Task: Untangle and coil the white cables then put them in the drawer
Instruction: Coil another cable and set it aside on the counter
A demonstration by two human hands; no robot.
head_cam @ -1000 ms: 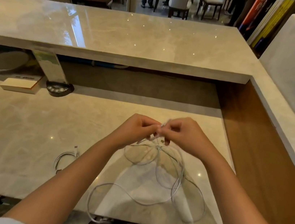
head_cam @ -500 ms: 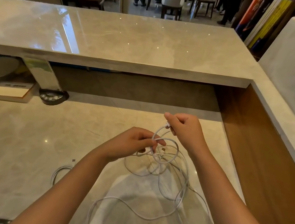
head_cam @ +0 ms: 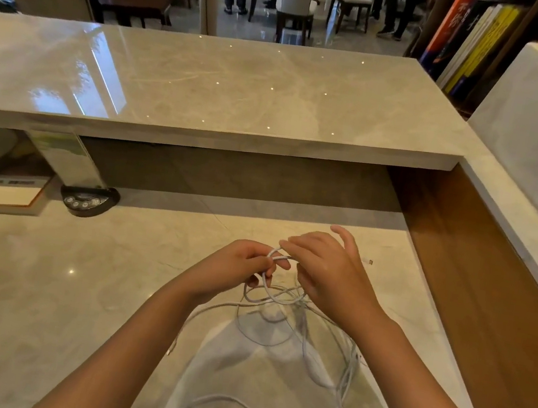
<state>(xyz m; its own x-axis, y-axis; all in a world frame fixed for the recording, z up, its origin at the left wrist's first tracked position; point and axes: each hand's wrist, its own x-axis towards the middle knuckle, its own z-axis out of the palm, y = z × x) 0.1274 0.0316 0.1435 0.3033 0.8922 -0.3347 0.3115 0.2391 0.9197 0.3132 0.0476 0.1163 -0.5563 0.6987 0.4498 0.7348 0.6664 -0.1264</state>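
The marble tabletop carries the work near its right edge, beside the wooden side panel, leaving slack room to spread. The white cables sprawl in loose tangled loops toward the near edge, their upper strands lifted off the surface. The left hand has its grip pinched on a small loop, likely anchoring a coil. The right hand hovers just beside it, fingers relaxed and spread, apparently feeding cable. No drawer shows.
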